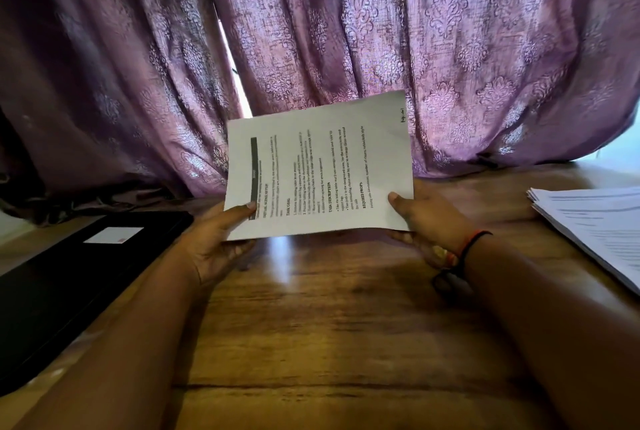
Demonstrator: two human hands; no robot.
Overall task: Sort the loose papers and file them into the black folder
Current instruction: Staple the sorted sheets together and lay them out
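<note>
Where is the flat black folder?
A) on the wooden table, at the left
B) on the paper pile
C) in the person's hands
A: the flat black folder lies on the brown wooden table at the left, while the left hand and right hand hold a printed white sheet.

Bare table [322, 318] between black folder [69, 277] left and paper stack [595, 225] right.

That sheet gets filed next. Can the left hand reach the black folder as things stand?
Probably yes. The black folder lies closed on the table close beside the left hand, nothing between. But that hand grips the printed sheet; the right hand would have to hold it alone.
</note>
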